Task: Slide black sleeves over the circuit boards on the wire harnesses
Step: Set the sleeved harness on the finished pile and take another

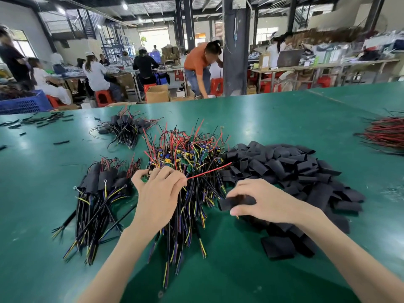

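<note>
Pinching one black sleeve (235, 202) in my right hand (269, 203), just right of the harness pile (190, 158), I grip a red-wired harness (209, 170) on that pile's near edge with my left hand (156, 189). Right of the pile heap spare sleeves (295, 171); left of it lie sleeved harnesses (98, 193).

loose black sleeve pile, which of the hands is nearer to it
Right. The right hand holds one sleeve at the pile's left edge; the left hand grips a harness in the unsleeved bundle, farther left of the pile.
</note>
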